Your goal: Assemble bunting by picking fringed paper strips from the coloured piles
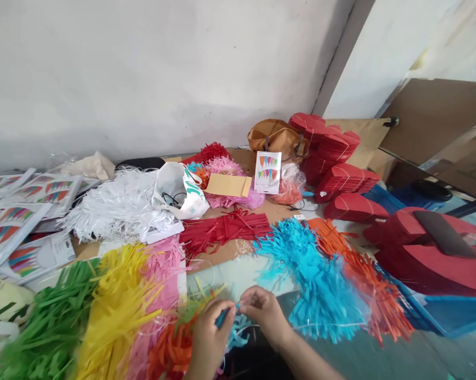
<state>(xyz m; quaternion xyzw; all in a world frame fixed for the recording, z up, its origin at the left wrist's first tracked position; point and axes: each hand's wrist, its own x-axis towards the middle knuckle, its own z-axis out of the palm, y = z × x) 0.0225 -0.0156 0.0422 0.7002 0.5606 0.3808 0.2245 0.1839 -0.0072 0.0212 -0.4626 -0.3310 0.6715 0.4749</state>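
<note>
At the front edge of the table, my left hand [212, 327] pinches the top of a small blue paper tassel [238, 333]. My right hand [264, 314] meets it there, its fingertips closed at the same blue tip; the exact grip is small and partly hidden. The tassel's cut strips hang below the fingers, beside a thin white string. Left of my hands lie orange tassels [172, 343], with light green strips [194, 306] just behind them. A large bundle of blue tassels [301, 269] spreads to the right of my right hand.
Green [56, 316], yellow [117, 301] and pink [164, 264] bundles lie left; dark red strips [226, 229] and white strands [111, 203] lie behind. Orange-red strips [364, 274] and red stacks [431, 253] are right, above a blue crate [455, 314]. Printed packets [12, 232] pile far left.
</note>
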